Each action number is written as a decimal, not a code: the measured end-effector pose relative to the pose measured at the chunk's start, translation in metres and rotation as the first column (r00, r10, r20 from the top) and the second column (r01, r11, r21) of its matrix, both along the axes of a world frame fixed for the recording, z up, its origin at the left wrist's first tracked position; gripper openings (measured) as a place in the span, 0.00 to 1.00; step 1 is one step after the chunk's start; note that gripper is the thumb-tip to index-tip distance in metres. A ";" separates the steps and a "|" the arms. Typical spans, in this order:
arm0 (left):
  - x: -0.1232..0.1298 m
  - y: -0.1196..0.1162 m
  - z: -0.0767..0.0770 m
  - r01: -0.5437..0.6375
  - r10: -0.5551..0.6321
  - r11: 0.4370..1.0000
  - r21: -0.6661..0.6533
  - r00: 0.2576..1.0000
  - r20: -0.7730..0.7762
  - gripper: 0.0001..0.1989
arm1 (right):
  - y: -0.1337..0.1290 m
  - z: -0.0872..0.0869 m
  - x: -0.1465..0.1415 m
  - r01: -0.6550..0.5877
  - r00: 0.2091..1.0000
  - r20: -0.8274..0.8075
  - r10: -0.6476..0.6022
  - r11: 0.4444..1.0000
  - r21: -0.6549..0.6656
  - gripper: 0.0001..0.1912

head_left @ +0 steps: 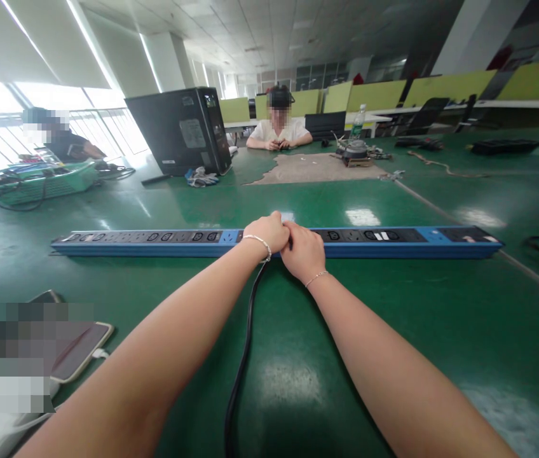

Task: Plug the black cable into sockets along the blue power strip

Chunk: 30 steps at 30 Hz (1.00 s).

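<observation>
A long blue power strip [178,249] with a row of black sockets lies crosswise on the green table. Over its middle, my left hand [269,232] and my right hand [304,249] meet with fingers closed and touching each other. A small dark bit shows between them, but what they grip is mostly hidden by the fingers and the backs of the hands. From beneath my left wrist a black cable [249,331] runs down the table towards me; its upper end is out of sight.
A black computer tower [178,133] stands at the back left, gloves [201,177] beside it. Further left is a green basket [67,181] with cables. A phone [81,350] lies front left. Two people sit beyond the table. A bottle [358,122] stands at the back right.
</observation>
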<state>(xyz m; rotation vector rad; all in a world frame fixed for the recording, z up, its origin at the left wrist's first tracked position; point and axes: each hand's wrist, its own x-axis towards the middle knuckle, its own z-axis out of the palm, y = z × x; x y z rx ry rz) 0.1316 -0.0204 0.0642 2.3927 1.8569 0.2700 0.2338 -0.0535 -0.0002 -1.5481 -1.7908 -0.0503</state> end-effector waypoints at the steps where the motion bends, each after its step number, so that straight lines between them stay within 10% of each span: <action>1: -0.003 -0.001 -0.001 0.007 -0.007 1.000 0.006 1.000 0.010 0.15 | 0.000 0.000 -0.001 -0.024 1.000 0.004 0.024 1.000 0.014 0.22; 11: -0.047 -0.008 -0.050 0.072 -0.093 0.872 0.484 0.996 0.020 0.17 | -0.001 0.004 -0.004 -0.145 0.983 0.117 0.140 0.989 0.033 0.22; 30: -0.048 -0.004 -0.066 0.049 -0.097 0.869 0.493 0.993 0.073 0.16 | 0.004 0.010 -0.019 0.044 0.963 0.265 -0.049 0.999 0.023 0.20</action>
